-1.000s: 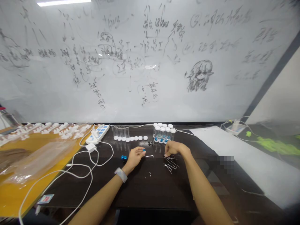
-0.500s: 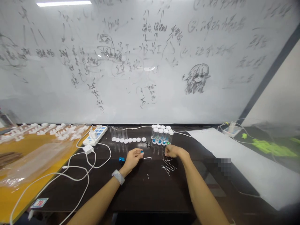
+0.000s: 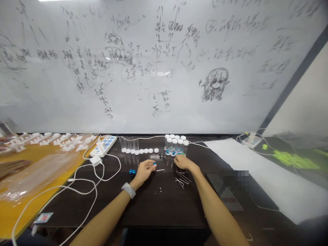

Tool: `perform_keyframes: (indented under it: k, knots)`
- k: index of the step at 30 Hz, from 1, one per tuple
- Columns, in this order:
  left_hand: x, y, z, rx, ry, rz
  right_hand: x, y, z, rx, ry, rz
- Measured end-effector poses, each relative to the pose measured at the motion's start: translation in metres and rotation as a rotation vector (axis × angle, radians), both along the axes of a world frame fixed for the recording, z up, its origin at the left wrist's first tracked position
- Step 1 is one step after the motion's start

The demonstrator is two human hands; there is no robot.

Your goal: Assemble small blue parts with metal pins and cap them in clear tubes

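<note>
My left hand (image 3: 144, 173), with a grey band on its wrist, pinches a small shiny blue metal part (image 3: 154, 164) between thumb and fingertips. A pair of similar blue parts (image 3: 132, 172) lies on the dark table just left of it. My right hand (image 3: 183, 162) is closed with fingertips down, in front of capped clear tubes (image 3: 175, 145) with blue and green pieces inside. What its fingers hold is hidden. Several thin L-shaped hex keys (image 3: 183, 180) lie below this hand. A single hex key (image 3: 161, 170) rests between both hands, and small black parts (image 3: 161, 156) stand behind it.
Open clear tubes (image 3: 129, 146) and a row of white caps (image 3: 146, 151) stand at the back. On the left are a power strip (image 3: 104, 147), looping white cables (image 3: 96, 191) and another person's hand (image 3: 11, 167). A dark flat device (image 3: 225, 193) lies at right beside white sheeting (image 3: 246, 167).
My right hand has moved slightly left and away from me, from the hex keys toward the front of the capped tubes. My left hand still holds the blue part.
</note>
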State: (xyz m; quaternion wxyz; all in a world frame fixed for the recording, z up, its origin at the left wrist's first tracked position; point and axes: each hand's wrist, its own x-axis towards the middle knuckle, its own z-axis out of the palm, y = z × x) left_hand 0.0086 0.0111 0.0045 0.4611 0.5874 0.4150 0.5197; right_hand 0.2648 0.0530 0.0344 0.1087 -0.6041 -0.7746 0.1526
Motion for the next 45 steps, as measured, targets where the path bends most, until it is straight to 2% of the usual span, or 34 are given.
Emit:
perform_keyframes:
  k: [2,6,9,17,26,33,36,41,43,45]
  knots:
    - [0.0,-0.001,0.001,0.007,0.01,-0.004,-0.01,-0.002,0.002,0.092,0.15,0.066]
    - [0.0,-0.001,0.001,0.018,0.04,-0.033,-0.041,-0.008,0.004,0.242,0.663,0.239]
    - [-0.001,-0.001,0.001,0.034,0.061,-0.045,-0.061,-0.013,0.005,0.273,0.754,0.254]
    - [-0.002,0.001,-0.003,0.03,0.066,-0.068,-0.076,-0.019,0.0,0.427,0.765,0.152]
    - [-0.002,0.003,-0.006,0.045,0.069,-0.064,-0.073,-0.022,0.005,0.475,0.713,0.187]
    - [-0.001,-0.002,0.001,0.052,0.091,-0.07,-0.075,-0.023,0.004,0.47,0.687,0.29]
    - [-0.001,-0.004,0.004,0.036,0.084,-0.108,-0.076,-0.024,0.004,0.47,0.664,0.287]
    - [-0.001,-0.004,0.006,-0.005,0.052,-0.071,-0.069,-0.032,0.017,0.56,0.61,0.273]
    - [-0.001,-0.004,0.006,-0.017,0.031,-0.064,-0.063,-0.038,0.025,0.447,0.561,0.368]
    - [-0.002,-0.003,0.005,-0.016,0.023,-0.055,-0.058,-0.044,0.029,0.137,0.471,0.57]
